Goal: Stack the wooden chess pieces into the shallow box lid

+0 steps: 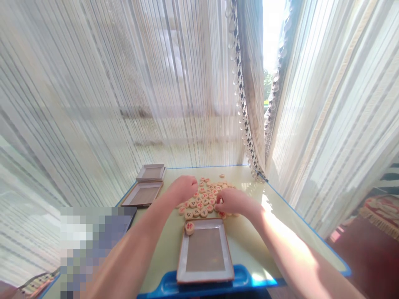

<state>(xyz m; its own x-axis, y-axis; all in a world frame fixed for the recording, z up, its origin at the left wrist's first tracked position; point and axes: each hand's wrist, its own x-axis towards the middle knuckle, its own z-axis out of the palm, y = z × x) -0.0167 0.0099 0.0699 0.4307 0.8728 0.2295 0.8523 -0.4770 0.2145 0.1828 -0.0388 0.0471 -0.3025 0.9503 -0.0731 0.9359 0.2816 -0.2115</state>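
Round wooden xiangqi pieces point(200, 205) with red and black characters lie spread over the table between and beyond my hands. At the left edge of this spread, my left hand point(184, 187) is closed with its fingers curled in; whatever it may hold is hidden. My right hand point(232, 200) reaches down at the right side, its thumb and fingers bent together among the pieces; what lies between the fingertips cannot be made out. Nearest to me is a shallow box tray point(205, 276) with pale walls and a brown bottom. One red-marked piece point(189, 227) rests in its far left corner.
Two more shallow box parts, a nearer one point(132, 200) and a farther one point(145, 167), sit at the back left. A pixelated dark-edged object point(132, 216) is on the left. String curtains point(187, 83) hang behind the pale table point(255, 257), which has a blue edge.
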